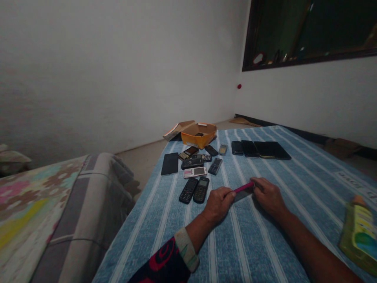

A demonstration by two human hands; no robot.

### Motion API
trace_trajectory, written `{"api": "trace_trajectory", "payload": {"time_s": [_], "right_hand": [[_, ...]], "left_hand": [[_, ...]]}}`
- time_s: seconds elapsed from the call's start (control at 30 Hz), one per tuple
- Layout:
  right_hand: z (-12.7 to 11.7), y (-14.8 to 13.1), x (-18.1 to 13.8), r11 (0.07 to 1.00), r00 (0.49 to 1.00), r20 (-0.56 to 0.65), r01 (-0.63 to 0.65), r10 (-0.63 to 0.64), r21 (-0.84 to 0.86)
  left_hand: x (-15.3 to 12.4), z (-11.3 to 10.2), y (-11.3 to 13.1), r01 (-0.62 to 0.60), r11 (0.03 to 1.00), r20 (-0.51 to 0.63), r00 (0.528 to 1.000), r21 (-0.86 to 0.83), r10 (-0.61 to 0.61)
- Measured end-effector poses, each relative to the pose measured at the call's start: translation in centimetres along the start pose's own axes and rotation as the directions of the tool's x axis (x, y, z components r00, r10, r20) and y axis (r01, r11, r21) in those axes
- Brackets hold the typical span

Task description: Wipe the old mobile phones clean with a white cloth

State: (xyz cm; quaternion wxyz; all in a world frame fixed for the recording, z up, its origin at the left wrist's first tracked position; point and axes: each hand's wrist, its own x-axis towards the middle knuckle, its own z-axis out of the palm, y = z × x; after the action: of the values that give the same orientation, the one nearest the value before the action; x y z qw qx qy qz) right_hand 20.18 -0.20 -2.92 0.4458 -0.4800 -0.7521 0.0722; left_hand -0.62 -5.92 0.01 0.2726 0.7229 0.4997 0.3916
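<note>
My left hand (218, 201) and my right hand (267, 193) are both closed on the ends of a slim pink flat object (244, 187), seen nearly edge-on. Its face is turned away, so I cannot tell its exact kind. It is tilted, with the right end farther off, over the blue striped cloth (224, 251). Just left of my left hand, two black keypad phones lie side by side, a left one (188, 191) and a right one (201, 190). A pink-and-white phone (195, 172) and a dark grey phone (215, 166) lie beyond them.
An open orange box (198, 140) stands at the far end, a small dark item inside. Several more keypad phones and a black tablet-like slab (170, 163) lie before it. A row of dark phones (250, 149) lies back right. A yellow-green bottle (359, 236) is at right.
</note>
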Motion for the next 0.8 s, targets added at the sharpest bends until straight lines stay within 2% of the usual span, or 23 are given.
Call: {"api": "trace_trajectory", "payload": {"time_s": [0.57, 0.8], "right_hand": [[0.19, 0.10, 0.07, 1.000, 1.000, -0.007, 0.017, -0.017, 0.013], [0.08, 0.31, 0.05, 0.998, 0.999, -0.004, 0.053, -0.053, -0.044]], "left_hand": [[0.02, 0.06, -0.15, -0.021, 1.000, -0.009, 1.000, -0.002, 0.021], [-0.02, 0.14, -0.24, -0.002, 1.000, -0.003, 1.000, -0.006, 0.002]]}}
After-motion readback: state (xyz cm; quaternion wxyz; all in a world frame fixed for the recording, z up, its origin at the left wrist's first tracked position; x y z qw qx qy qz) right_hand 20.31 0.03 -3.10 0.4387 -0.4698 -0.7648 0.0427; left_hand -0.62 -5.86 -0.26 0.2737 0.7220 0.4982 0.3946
